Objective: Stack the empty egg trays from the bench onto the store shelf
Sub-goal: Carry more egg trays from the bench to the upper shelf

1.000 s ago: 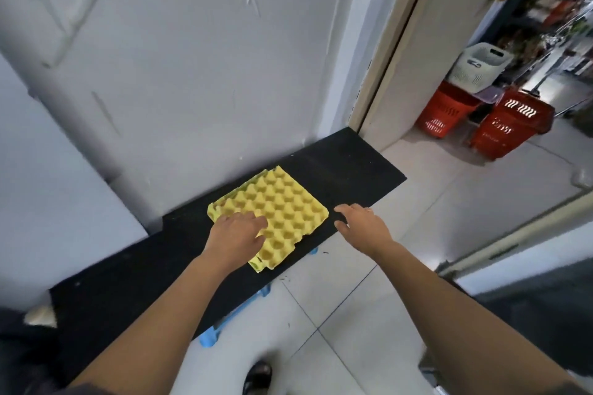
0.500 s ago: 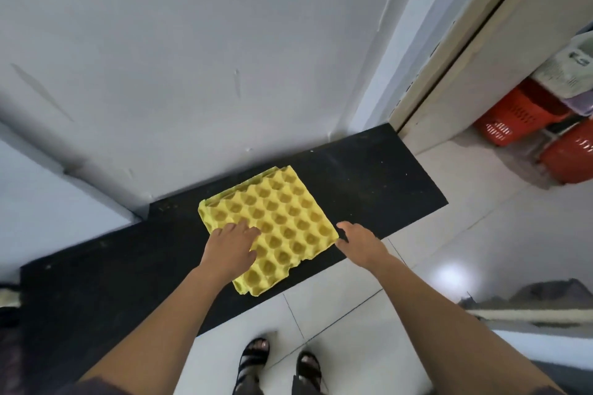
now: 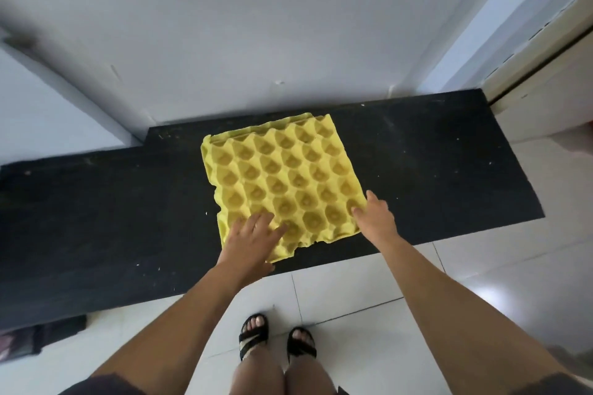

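The right hand [image 3: 373,218] has reached the side of the yellow paper egg trays [image 3: 282,176] on the black bench [image 3: 433,170], left hand [image 3: 253,237] flat on top, fingers straight; they look light and bendy, so lift both sides.

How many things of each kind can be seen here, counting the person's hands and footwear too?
stack of yellow egg trays: 1 (at least 2 trays, going by the edges; the exact number is hidden)
black bench: 1
hands: 2, left hand and right hand
black sandals: 2, left sandal and right sandal
Total: 6
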Demonstrator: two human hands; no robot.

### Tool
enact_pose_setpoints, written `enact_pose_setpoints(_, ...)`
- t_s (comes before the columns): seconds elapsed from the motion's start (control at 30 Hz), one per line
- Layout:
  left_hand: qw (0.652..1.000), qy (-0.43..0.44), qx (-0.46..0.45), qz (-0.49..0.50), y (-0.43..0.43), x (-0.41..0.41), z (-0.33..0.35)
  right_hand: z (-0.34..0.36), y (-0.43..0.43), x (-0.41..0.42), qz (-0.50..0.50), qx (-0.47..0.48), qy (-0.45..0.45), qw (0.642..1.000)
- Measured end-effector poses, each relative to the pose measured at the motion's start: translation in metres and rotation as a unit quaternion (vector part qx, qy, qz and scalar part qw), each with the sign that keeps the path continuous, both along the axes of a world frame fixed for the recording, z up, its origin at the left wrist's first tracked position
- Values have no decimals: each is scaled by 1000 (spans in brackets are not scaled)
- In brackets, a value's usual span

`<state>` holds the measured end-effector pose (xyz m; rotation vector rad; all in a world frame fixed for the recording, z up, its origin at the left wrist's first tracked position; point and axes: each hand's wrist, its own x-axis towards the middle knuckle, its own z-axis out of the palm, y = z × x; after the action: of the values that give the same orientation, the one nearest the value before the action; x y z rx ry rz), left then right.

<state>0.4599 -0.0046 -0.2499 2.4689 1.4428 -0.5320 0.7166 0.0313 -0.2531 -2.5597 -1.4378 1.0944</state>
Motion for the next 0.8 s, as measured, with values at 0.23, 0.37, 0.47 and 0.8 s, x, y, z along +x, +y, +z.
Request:
enact_pose_setpoints(0.23,998,20,51,-7,-18,-17,-35,-31,-3,6,-79,29,78,993)
enact_pose_setpoints(0.37,997,8,79,-27,-13,-27,-12,-11,-9,4,-70,69,92,991)
enact_pose_setpoints(0.47,995,-5,89,-34,-10,-36,12,11,-10,0,-93,81,117,985)
enact_pose_setpoints(0.8,823,-373,-67,423,-5,-49,63,61,-16,-11,-194,136,225,945)
